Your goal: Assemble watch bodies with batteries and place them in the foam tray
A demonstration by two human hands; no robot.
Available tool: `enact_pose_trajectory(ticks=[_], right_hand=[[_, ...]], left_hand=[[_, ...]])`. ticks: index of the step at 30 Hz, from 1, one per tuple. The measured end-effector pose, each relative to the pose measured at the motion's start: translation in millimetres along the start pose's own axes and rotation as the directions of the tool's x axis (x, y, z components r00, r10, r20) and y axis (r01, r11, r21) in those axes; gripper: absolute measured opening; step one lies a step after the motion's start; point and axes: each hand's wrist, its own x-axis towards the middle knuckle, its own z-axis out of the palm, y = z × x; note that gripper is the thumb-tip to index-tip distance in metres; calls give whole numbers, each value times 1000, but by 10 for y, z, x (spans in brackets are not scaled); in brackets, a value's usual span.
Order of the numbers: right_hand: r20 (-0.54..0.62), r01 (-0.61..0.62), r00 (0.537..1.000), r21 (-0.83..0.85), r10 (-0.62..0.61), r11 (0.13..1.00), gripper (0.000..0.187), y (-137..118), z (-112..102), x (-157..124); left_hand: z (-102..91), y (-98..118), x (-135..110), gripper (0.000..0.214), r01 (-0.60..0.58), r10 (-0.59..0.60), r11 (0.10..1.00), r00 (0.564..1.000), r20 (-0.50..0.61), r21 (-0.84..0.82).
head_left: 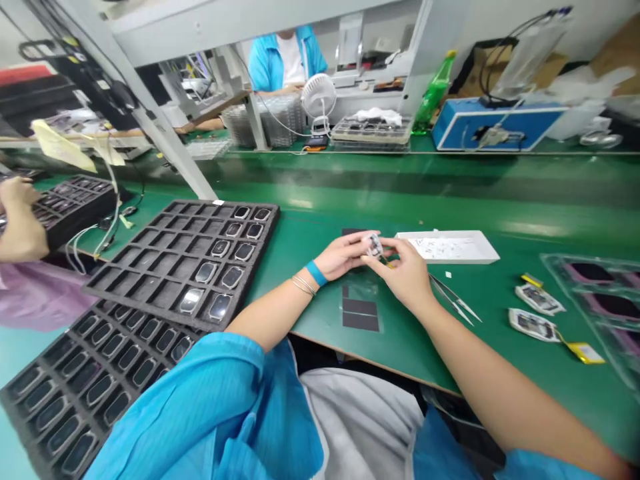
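Note:
Both my hands meet above the green bench mat, holding a small transparent electronic part point(375, 247) between their fingertips. My left hand point(343, 257) has a blue wristband point(316, 273) and thin metal bangles on its wrist. My right hand point(403, 275) pinches the part from the other side, and a small yellow tab shows below it. Steel tweezers point(455, 300) lie on the mat just right of my right hand. Dark adhesive strips on a clear backing point(360, 315) lie below my hands. The part's inner detail is mostly hidden by my fingers.
A black foam tray of watch-like units point(185, 260) sits left of my hands, with a second tray point(95, 380) below it. A white tray point(447, 247) and circuit modules point(537, 299) lie to the right. Another person's hand point(17, 220) rests far left; a co-worker point(285, 60) sits opposite.

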Motion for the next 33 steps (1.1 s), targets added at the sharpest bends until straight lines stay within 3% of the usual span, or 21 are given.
enact_pose_trajectory(ticks=[4, 9, 19, 24, 26, 28, 31, 33], right_hand=[[-51, 115, 993, 130, -109, 985, 37, 33, -44, 10], [-40, 200, 980, 83, -197, 976, 15, 51, -86, 21], [97, 216, 972, -28, -212, 976, 18, 253, -127, 76], [103, 389, 920, -114, -378, 914, 18, 270, -75, 50], [80, 457, 889, -177, -450, 872, 16, 223, -146, 71], [40, 425, 901, -283, -432, 860, 13, 194, -329, 148], [-72, 185, 966, -473, -247, 862, 7, 215, -717, 302], [-124, 54, 983, -513, -136, 857, 4, 224, -874, 355]], left_hand=[[17, 72, -21, 34, -31, 31, 999, 1000, -5, 19], [25, 87, -36, 49, -41, 39, 994, 999, 26, 104], [-11, 10, 16, 68, -71, 62, 986, 996, 66, 151], [23, 27, -15, 64, -31, 28, 992, 999, 27, 124], [42, 34, -36, 61, -41, 38, 994, 999, 26, 101], [54, 47, -53, 58, -57, 55, 996, 998, 33, 70], [51, 76, -66, 56, -81, 79, 996, 996, 40, 44], [42, 90, -66, 57, -86, 84, 995, 996, 44, 55]])
